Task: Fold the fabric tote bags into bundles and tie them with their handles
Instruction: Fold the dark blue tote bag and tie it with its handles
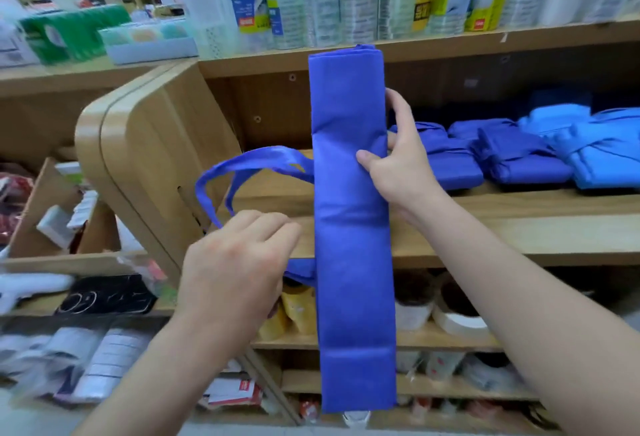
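Wooden shelves (485,228) fill the view of a shop room, with several boards one over another and a rounded wooden end panel (145,158) on the left. On the far top board stand many wrapped packs (346,3) with yellow and green labels, and further left lies one green pack (69,32). One brown cardboard box (34,214) with small goods stands at the left, lower down. White tape rolls (457,321) lie on a lower board.

One blue bag (353,262), folded into a long narrow strip, is held upright in the air, near the person and in front of the shelves. Its two handles (256,157) loop out to the left. The right hand (401,165) grips the strip above its middle, thumb on the front and fingers behind. The left hand (235,262) has its fingers curled around the low end of the handles.

On the middle board at the right lie tied bundles (519,162). About five can be told apart, darker blue ones to the left and lighter blue to the right. The exact number is not clear.
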Demonstrator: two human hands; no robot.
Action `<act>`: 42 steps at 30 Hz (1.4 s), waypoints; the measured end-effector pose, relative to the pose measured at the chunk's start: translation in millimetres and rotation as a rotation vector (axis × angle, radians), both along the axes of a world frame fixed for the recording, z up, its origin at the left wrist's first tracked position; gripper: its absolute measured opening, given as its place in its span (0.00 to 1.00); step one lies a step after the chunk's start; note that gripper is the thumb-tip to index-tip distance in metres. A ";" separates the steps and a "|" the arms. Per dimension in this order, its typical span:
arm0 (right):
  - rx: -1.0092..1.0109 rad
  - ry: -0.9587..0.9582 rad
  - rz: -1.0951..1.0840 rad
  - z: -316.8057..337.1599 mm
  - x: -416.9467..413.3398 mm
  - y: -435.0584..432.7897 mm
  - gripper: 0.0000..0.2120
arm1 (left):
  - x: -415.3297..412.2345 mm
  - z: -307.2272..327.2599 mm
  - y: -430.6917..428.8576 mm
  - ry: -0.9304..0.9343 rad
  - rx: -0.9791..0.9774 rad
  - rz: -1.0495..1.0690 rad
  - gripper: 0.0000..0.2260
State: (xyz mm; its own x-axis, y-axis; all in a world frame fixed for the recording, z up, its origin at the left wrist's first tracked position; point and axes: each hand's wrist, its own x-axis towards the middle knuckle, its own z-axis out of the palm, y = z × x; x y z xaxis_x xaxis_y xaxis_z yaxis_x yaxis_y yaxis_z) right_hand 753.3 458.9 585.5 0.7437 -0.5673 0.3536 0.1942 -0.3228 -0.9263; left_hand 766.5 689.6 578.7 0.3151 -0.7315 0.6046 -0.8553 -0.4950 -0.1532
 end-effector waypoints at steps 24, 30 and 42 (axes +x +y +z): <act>-0.274 0.353 0.229 -33.3 -55.8 4.8 0.26 | 47.7 -36.8 -40.7 0.921 -0.377 0.069 0.13; -0.322 0.289 -0.057 -38.3 -49.2 20.9 0.29 | 37.2 -23.8 -51.9 0.863 -0.384 0.254 0.15; -0.613 0.616 0.018 -25.3 -29.3 14.5 0.19 | 58.1 -24.2 -45.8 0.598 0.300 -0.120 0.32</act>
State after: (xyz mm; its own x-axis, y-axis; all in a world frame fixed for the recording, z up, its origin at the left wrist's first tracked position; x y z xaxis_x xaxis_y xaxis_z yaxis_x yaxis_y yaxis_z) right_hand 724.0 473.4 560.3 0.9102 -0.3950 0.1245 -0.2749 -0.8010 -0.5318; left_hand 824.6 643.7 554.4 0.4379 -0.8914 0.1169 -0.8821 -0.4009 0.2473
